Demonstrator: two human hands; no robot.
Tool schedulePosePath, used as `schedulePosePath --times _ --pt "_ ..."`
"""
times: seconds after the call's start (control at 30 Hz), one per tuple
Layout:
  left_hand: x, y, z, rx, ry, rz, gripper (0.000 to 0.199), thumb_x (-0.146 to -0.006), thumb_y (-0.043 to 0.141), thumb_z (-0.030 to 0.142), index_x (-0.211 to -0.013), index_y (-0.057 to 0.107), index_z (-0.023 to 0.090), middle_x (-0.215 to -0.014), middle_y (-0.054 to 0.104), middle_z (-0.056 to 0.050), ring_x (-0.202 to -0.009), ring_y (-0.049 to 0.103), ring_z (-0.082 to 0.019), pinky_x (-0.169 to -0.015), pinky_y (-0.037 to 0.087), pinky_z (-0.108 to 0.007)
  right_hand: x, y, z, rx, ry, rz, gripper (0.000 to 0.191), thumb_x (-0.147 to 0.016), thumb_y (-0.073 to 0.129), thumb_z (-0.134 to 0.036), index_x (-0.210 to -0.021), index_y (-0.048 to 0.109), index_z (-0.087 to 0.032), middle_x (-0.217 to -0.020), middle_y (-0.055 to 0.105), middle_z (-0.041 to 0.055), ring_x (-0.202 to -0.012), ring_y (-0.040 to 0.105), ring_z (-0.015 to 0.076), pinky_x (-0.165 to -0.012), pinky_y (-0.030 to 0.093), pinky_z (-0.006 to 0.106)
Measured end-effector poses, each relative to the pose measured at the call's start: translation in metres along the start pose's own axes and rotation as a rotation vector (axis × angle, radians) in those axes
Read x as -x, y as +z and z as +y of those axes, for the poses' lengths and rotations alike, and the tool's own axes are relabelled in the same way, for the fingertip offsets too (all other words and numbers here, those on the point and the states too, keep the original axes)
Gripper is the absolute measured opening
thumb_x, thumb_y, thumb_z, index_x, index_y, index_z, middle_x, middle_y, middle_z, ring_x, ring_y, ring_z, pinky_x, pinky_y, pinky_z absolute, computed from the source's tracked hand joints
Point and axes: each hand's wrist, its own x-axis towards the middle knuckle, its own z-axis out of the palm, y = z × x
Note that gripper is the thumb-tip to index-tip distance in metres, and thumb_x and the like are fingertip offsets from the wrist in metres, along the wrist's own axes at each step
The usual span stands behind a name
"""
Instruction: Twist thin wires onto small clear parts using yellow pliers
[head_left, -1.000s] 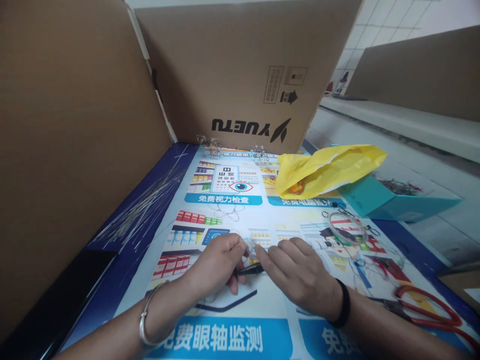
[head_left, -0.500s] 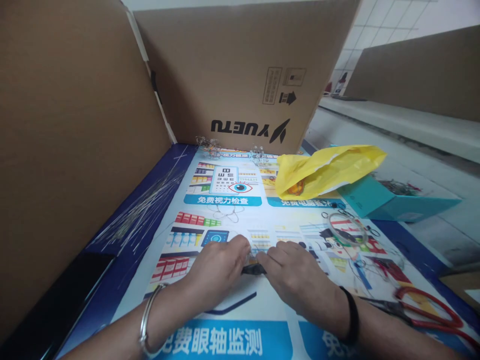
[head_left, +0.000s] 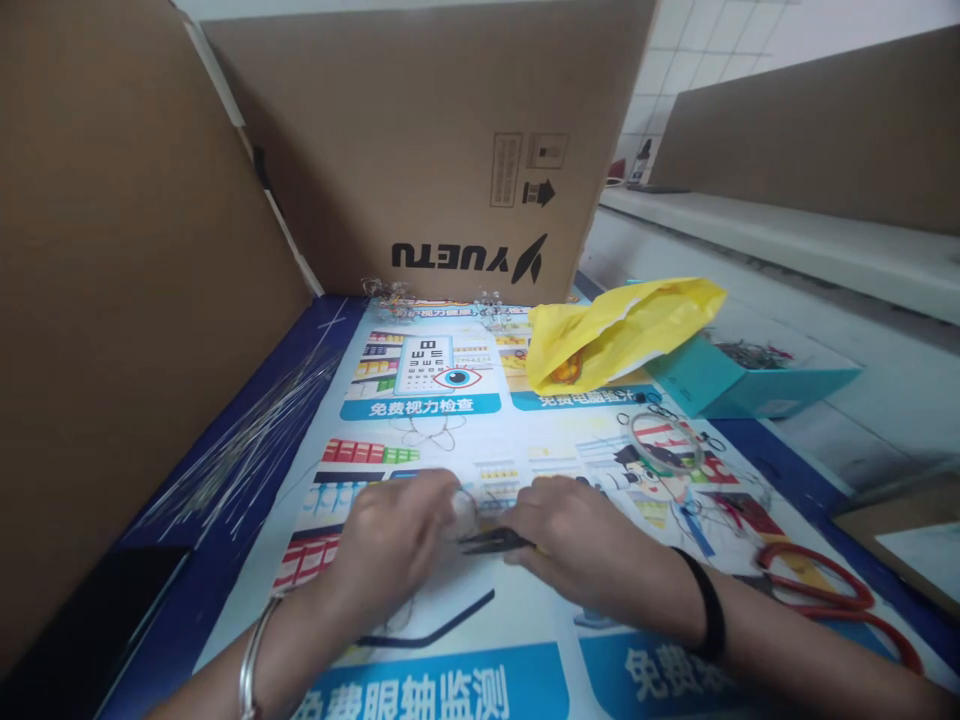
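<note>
My right hand (head_left: 581,545) is closed around a pair of pliers (head_left: 493,542). Their dark, pointed jaws stick out to the left, and the handles are mostly hidden in my palm. Opposite it, my left hand (head_left: 386,540) pinches a thin wire (head_left: 471,497) that curves just above the jaws. The wire's shape is too fine and blurred to make out fully. Beyond my hands, a thin wire outline with petal-like loops (head_left: 427,432) lies on the printed sheet (head_left: 510,605).
On the right lie a coil of wire (head_left: 664,445) and red-handled scissors (head_left: 817,580). Behind them are a yellow bag (head_left: 622,335) and a turquoise box (head_left: 757,390) of wire pieces. Straight wires (head_left: 255,440) lie at left. Cardboard (head_left: 420,150) stands behind.
My hands have drawn apart, and more of the pliers' jaws shows between them. The whole view has shifted, so the surroundings sit farther left.
</note>
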Motion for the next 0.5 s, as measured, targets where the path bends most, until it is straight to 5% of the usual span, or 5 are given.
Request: schedulePosePath --times 0.1,0.17,0.37,0.5 --pt "-0.008 -0.003 -0.009 0.323 -0.434 0.148 0.016 -0.090 0.038 0.027 -0.086 0.052 0.020 -0.064 0.061 0.003 -0.054 0.058 -0.011 -0.056 0.044 -0.023 0.001 -0.006 0.011 0.199 0.079 0.053 0.015 -0.082 0.053 -0.026 -0.073 0.059 -0.017 -0.073 0.062 0.0039 -0.069 0.052 0.0166 -0.061 0.028 0.029" --pt "-0.012 0.000 -0.017 0.533 -0.598 0.219 0.019 -0.089 0.039 0.034 -0.086 0.052 0.020 -0.065 0.060 0.003 -0.053 0.057 -0.010 -0.054 0.044 -0.022 0.001 -0.006 0.017 0.266 0.113 0.056 0.014 -0.082 0.053 -0.023 -0.071 0.059 -0.017 -0.071 0.060 0.0039 -0.066 0.050 0.0160 -0.060 0.025 0.029" --pt "-0.013 0.017 -0.042 0.778 -0.755 0.293 0.022 -0.084 0.049 0.039 -0.081 0.054 0.018 -0.066 0.056 0.003 -0.052 0.052 -0.009 -0.049 0.040 -0.019 -0.004 0.004 0.017 0.417 0.096 0.024 0.012 -0.075 0.052 -0.007 -0.071 0.056 -0.017 -0.071 0.058 0.0049 -0.069 0.048 0.0179 -0.060 0.023 0.030" --pt "-0.013 0.020 -0.051 0.765 -0.751 0.323 0.022 -0.081 0.053 0.039 -0.082 0.058 0.018 -0.066 0.054 0.002 -0.055 0.049 -0.009 -0.049 0.038 -0.018 -0.007 -0.004 0.006 0.472 0.177 -0.117 0.013 -0.076 0.052 -0.006 -0.072 0.058 -0.017 -0.072 0.059 0.0069 -0.069 0.050 0.0197 -0.058 0.023 0.031"
